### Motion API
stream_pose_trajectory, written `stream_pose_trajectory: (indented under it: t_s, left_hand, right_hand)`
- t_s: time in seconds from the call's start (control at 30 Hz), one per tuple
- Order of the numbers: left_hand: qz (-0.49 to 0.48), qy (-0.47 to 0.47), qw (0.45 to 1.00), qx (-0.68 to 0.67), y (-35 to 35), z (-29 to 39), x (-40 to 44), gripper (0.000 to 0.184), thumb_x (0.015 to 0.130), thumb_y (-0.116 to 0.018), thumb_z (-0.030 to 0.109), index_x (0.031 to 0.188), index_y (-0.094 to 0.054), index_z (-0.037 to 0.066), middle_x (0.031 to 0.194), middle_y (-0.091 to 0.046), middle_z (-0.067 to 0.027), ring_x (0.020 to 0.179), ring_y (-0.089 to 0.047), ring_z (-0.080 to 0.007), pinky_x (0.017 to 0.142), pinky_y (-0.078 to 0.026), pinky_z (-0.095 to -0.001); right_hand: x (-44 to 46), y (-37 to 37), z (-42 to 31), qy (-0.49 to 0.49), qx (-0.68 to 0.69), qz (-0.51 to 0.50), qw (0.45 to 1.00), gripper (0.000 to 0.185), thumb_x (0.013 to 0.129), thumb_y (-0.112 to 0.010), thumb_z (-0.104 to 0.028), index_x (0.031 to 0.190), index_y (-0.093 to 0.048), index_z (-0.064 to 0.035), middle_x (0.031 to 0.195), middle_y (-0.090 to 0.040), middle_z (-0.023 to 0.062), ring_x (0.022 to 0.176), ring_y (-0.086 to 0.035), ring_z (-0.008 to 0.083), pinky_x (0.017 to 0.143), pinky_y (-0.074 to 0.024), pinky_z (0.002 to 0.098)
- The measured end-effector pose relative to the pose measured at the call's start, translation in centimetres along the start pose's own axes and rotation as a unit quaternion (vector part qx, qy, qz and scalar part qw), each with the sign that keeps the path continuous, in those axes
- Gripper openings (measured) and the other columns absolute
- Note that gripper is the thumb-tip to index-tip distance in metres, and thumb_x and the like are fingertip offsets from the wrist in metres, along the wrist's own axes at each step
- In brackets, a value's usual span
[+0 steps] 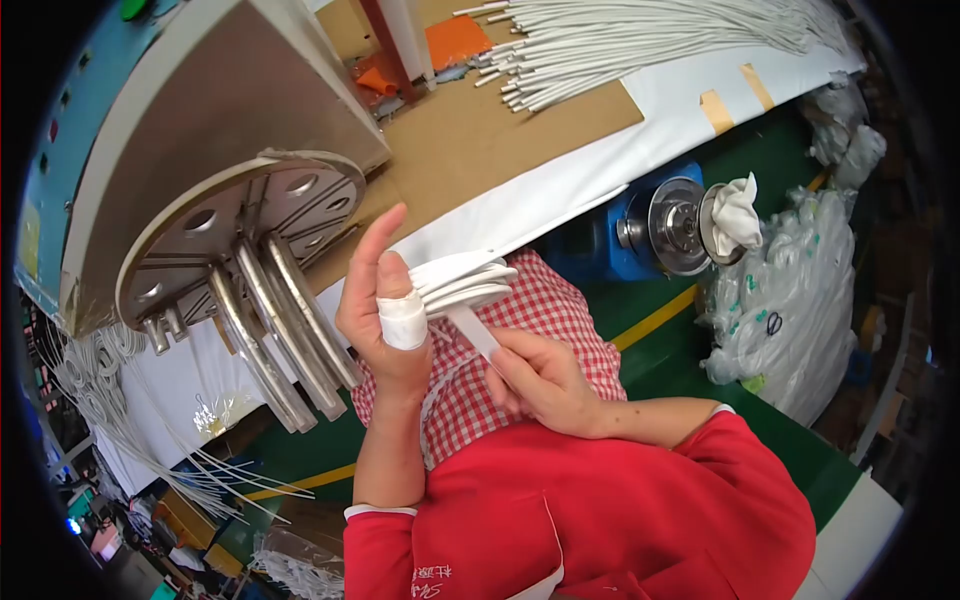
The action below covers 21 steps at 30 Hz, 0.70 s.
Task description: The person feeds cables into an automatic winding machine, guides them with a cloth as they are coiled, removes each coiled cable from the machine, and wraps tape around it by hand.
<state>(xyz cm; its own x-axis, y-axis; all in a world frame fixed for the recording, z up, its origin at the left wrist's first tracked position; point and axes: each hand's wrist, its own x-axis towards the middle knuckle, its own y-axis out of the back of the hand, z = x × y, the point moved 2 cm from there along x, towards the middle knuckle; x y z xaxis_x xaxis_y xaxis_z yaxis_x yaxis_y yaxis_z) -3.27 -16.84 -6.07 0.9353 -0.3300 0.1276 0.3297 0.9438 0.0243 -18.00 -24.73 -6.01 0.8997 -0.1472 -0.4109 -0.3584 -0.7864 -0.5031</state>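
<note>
My left hand [385, 315], with white tape [402, 320] round its thumb, holds a coiled bundle of white cable [470, 285] that sticks out to the right. A pale flat strip [473, 332] runs from the underside of the coil to my right hand [540, 380], which pinches its lower end between thumb and fingers. Both hands are above a red checked cloth [560, 310] on the lap. Left of my left hand is a round metal plate [215, 215] with several metal rods pointing down.
Many straight white cables [620, 45] lie on the cardboard-covered table [520, 120] at the top. On the right are a blue device with metal discs [680, 225] and a pile of clear plastic bags [790, 310]. More cables [110, 370] hang at the left.
</note>
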Motion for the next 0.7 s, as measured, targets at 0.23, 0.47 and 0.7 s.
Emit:
stream_pose_trajectory:
  t_s: [0.23,0.47,0.7]
  left_hand:
    - [-0.022,0.049,0.998,-0.019,-1.1,1.7,-2.2,0.047,0.100,-0.046,0.035,0.115,-0.061,-0.007,0.075,-0.061,-0.0019,0.066,-0.052,-0.0044,0.060,-0.039,-0.0192]
    - [-0.046,0.048,0.998,0.015,1.1,-0.5,-1.9,0.037,0.100,-0.051,0.025,0.078,-0.063,-0.002,0.062,-0.060,-0.0031,0.052,-0.050,-0.0076,0.047,-0.039,-0.0253]
    - [-0.258,-0.085,0.908,0.320,2.1,1.9,-3.9,0.028,0.092,-0.059,0.014,0.067,-0.053,0.002,0.059,-0.052,-0.0119,0.050,-0.052,-0.0312,0.047,-0.041,-0.0379]
  right_hand:
    - [3.4,-1.7,-0.6,0.127,0.017,-0.017,0.992,0.024,0.099,-0.044,-0.005,0.117,-0.058,0.0021,0.068,-0.056,0.0007,0.056,-0.049,0.0052,0.051,-0.0421,0.0218]
    - [1.0,-0.1,1.9,0.285,-0.310,-0.035,0.906,0.031,0.089,-0.048,0.008,0.118,-0.056,0.0049,0.085,-0.067,0.0137,0.069,-0.067,0.0211,0.062,-0.0548,0.0302]
    - [-0.4,-0.6,-1.7,0.464,-0.437,-0.196,0.745,0.025,0.074,-0.065,-0.004,0.099,-0.068,-0.0013,0.092,-0.064,0.0087,0.084,-0.064,0.0228,0.078,-0.0545,0.0387]
